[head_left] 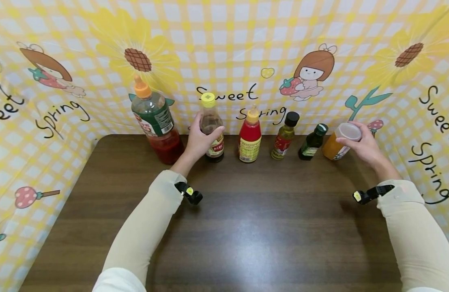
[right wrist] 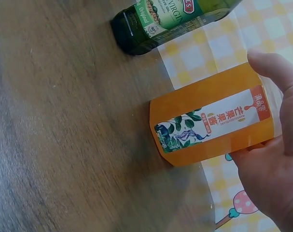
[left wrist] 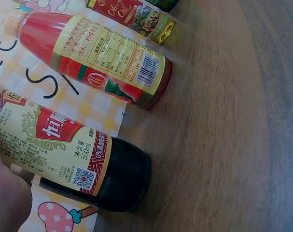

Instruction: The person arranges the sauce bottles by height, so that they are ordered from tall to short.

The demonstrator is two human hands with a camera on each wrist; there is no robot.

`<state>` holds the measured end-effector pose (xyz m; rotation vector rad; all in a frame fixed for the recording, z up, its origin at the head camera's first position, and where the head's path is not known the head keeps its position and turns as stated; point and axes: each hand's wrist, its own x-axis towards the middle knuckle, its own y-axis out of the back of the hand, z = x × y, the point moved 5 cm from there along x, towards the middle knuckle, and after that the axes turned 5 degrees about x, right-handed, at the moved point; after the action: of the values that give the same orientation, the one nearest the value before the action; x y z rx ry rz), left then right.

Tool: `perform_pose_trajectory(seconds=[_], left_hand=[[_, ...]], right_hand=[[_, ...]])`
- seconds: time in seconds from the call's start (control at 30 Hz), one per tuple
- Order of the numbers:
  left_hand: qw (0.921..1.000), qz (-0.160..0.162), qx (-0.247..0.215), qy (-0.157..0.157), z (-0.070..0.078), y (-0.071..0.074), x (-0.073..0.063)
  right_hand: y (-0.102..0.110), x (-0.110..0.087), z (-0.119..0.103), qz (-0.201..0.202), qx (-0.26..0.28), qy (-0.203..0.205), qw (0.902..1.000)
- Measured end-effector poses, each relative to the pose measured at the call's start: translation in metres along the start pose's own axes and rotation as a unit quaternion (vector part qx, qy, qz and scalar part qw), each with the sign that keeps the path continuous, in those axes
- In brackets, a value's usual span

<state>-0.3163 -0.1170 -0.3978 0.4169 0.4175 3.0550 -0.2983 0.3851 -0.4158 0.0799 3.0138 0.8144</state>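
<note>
My left hand [head_left: 201, 141] grips the upper body of a vinegar bottle [head_left: 216, 149] with a yellow cap and dark contents. In the left wrist view this vinegar bottle [left wrist: 119, 176] shows a cream and red label, its base right at the tabletop. At the right end of the row, my right hand [head_left: 368, 145] holds a jar of orange mango jam [head_left: 333, 147] near its pale lid, thumb on one side and fingers on the other. The jam jar [right wrist: 185, 99] has a white label facing the right wrist camera.
A large sauce bottle [head_left: 167, 146] with an orange nozzle stands left of the left hand. Between the hands are a red ketchup bottle [head_left: 250, 140], a small olive oil bottle [head_left: 281, 142] and a dark green bottle [head_left: 312, 142]. A checked cloth [head_left: 224, 48] hangs behind the brown table [head_left: 246, 227].
</note>
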Motion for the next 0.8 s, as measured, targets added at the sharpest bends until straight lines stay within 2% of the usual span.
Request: perform_pose_trajectory(seconds=[0.4, 0.67, 0.8], left_hand=[[0.9993, -0.037, -0.003, 0.009, 0.004, 0.002, -0.001], [0.9938, -0.054, 0.083, 0.051, 0.007, 0.008, -0.005], [0.9909, -0.067, 0.105, 0.052, 0.012, 0.011, -0.012]], right_hand=[[0.000, -0.004, -0.011, -0.029, -0.066, 0.018, 0.9972], [0.004, -0.010, -0.022, -0.053, -0.116, 0.049, 0.9907], [0.008, -0.017, -0.033, -0.058, -0.139, 0.074, 0.9858]])
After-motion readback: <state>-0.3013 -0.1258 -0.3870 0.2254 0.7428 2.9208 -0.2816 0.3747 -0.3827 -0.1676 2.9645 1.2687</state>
